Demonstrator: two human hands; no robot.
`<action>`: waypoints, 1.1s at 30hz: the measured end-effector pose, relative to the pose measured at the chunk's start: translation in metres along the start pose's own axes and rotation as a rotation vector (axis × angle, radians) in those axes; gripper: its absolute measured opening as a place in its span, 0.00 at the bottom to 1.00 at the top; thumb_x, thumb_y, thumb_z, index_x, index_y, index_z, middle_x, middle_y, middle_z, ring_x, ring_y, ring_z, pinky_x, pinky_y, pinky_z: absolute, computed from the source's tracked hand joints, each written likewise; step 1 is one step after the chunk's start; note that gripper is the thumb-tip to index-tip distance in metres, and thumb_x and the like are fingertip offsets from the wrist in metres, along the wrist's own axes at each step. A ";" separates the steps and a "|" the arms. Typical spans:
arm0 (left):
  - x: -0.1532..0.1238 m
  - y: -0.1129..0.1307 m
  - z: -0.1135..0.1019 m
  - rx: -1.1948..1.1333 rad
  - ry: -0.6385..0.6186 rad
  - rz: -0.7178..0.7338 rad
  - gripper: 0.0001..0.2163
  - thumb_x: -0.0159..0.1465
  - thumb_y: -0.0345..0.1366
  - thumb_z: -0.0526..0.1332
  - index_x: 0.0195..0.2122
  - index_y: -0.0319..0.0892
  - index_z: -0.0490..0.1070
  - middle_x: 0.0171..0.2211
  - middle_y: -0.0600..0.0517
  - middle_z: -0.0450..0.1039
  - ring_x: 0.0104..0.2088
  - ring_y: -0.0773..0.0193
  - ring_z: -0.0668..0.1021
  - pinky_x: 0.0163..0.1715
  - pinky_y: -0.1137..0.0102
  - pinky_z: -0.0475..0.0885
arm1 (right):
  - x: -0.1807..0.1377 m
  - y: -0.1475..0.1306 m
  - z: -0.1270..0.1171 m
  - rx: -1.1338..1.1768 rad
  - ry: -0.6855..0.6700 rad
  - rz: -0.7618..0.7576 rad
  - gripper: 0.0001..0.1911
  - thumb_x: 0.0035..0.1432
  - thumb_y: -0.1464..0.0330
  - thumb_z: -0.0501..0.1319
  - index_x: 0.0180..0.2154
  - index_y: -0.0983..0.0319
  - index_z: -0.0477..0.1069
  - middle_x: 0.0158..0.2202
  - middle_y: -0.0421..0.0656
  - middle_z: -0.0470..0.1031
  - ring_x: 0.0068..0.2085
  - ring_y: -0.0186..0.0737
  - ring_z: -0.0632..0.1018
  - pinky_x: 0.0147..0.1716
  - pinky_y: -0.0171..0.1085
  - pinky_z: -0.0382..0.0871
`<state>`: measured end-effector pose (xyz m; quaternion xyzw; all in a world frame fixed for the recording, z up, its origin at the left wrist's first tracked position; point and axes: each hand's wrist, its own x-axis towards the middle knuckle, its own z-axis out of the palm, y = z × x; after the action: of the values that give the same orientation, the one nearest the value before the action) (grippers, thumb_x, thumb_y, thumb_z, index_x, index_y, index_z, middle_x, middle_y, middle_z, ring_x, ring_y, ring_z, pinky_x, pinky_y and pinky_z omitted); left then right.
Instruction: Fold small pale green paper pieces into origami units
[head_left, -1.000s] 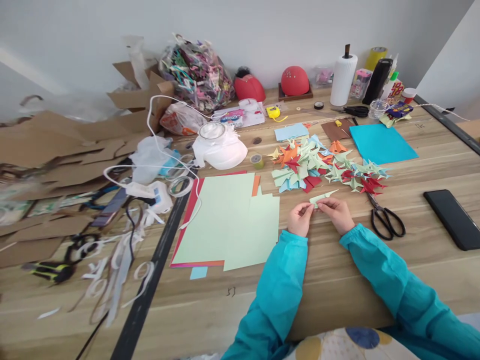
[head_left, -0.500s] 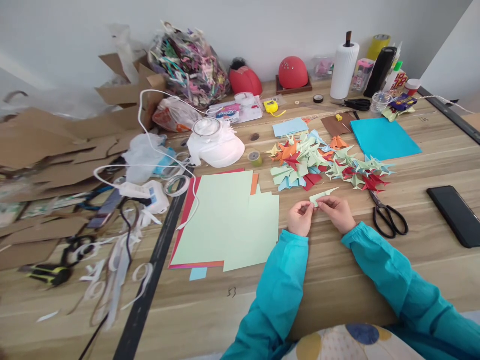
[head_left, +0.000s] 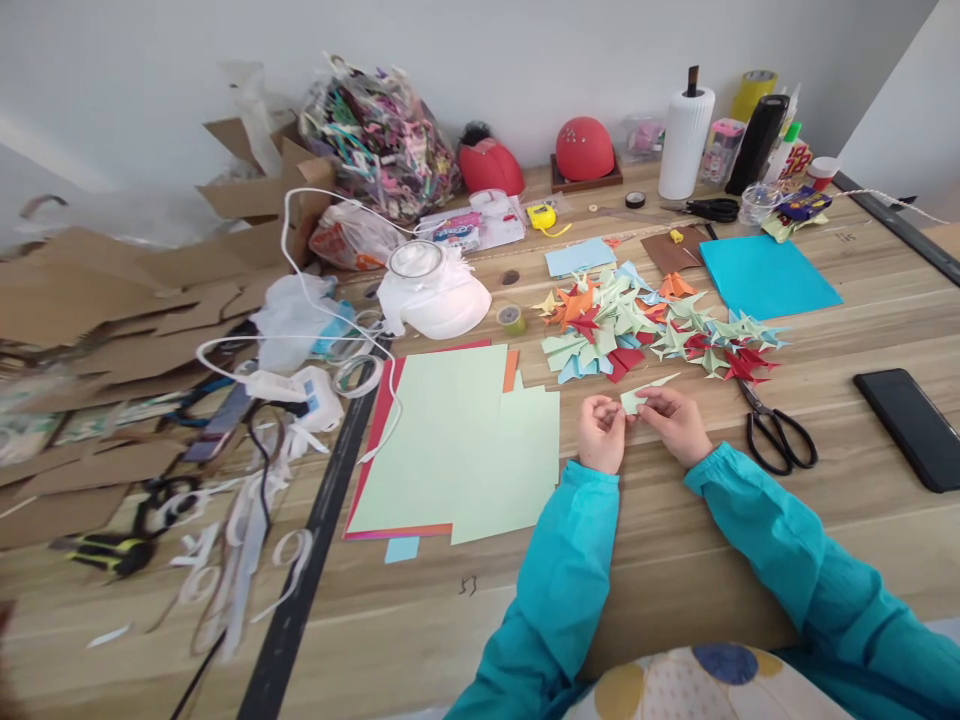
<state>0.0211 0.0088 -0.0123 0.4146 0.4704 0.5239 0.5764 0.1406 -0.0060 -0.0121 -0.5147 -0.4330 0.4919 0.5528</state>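
A small folded piece of light green paper [head_left: 642, 394] is pinched between my left hand [head_left: 601, 433] and my right hand [head_left: 679, 424], just above the wooden table [head_left: 675, 560]. Both hands have their fingers closed on the paper. Its pointed end sticks out to the right, toward a pile of folded paper shapes [head_left: 645, 328] in green, orange, red and blue. Large light green sheets [head_left: 457, 440] lie flat just left of my left hand, over red and orange sheets.
Black scissors [head_left: 776, 435] lie right of my hands, a black phone [head_left: 913, 426] farther right. A blue sheet [head_left: 765, 276], paper towel roll [head_left: 685, 140], red domes, a white kettle-like object [head_left: 435, 292], cables, tape rolls and cardboard scraps [head_left: 120, 300] crowd the back and left.
My hands stay in the same spot, with the fingers shifting slightly on the green paper. The view has moved a little.
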 end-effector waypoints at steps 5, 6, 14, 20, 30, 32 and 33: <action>0.001 -0.001 0.001 -0.119 -0.009 -0.036 0.14 0.51 0.36 0.62 0.34 0.43 0.56 0.25 0.56 0.71 0.24 0.67 0.76 0.30 0.69 0.71 | 0.000 0.001 0.000 0.017 0.004 0.006 0.15 0.45 0.62 0.64 0.37 0.61 0.69 0.24 0.38 0.72 0.28 0.36 0.74 0.31 0.37 0.69; 0.002 -0.001 0.001 -0.123 -0.009 -0.046 0.15 0.50 0.36 0.63 0.34 0.43 0.57 0.25 0.56 0.70 0.24 0.67 0.76 0.30 0.69 0.71 | 0.000 0.001 0.000 0.019 0.001 0.003 0.15 0.45 0.62 0.64 0.37 0.61 0.69 0.25 0.38 0.72 0.28 0.35 0.74 0.31 0.37 0.69; 0.003 -0.002 0.001 -0.066 -0.036 -0.030 0.17 0.46 0.34 0.66 0.33 0.41 0.59 0.23 0.56 0.69 0.23 0.70 0.73 0.27 0.73 0.69 | -0.002 -0.006 0.001 0.008 -0.037 -0.003 0.14 0.45 0.64 0.64 0.36 0.61 0.70 0.24 0.38 0.73 0.29 0.36 0.75 0.33 0.37 0.69; 0.004 0.000 0.000 -0.067 -0.055 -0.036 0.18 0.46 0.33 0.66 0.35 0.41 0.59 0.24 0.56 0.70 0.22 0.70 0.73 0.27 0.73 0.69 | 0.000 -0.005 0.000 0.030 -0.030 0.011 0.14 0.43 0.65 0.65 0.35 0.61 0.71 0.23 0.38 0.72 0.27 0.34 0.74 0.30 0.36 0.68; 0.004 -0.002 0.000 -0.124 -0.065 -0.064 0.16 0.47 0.37 0.65 0.34 0.41 0.62 0.26 0.54 0.71 0.25 0.68 0.75 0.29 0.70 0.71 | 0.002 -0.007 0.001 0.121 0.030 0.060 0.16 0.41 0.64 0.66 0.35 0.61 0.71 0.24 0.38 0.73 0.26 0.35 0.74 0.30 0.37 0.69; 0.004 -0.002 0.001 -0.118 -0.059 -0.053 0.16 0.47 0.38 0.66 0.34 0.41 0.62 0.26 0.54 0.70 0.25 0.68 0.75 0.29 0.70 0.71 | 0.001 -0.007 0.002 0.109 0.025 0.056 0.16 0.41 0.63 0.66 0.35 0.61 0.71 0.24 0.38 0.73 0.27 0.35 0.74 0.31 0.37 0.70; 0.004 -0.002 0.001 -0.108 -0.059 -0.044 0.17 0.46 0.37 0.66 0.34 0.41 0.62 0.25 0.54 0.70 0.25 0.68 0.75 0.29 0.71 0.70 | 0.001 -0.007 0.002 0.105 0.023 0.053 0.16 0.41 0.63 0.66 0.35 0.61 0.71 0.24 0.38 0.73 0.27 0.35 0.74 0.31 0.37 0.70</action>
<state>0.0230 0.0122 -0.0147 0.3880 0.4332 0.5232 0.6229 0.1398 -0.0045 -0.0046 -0.5020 -0.3866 0.5225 0.5705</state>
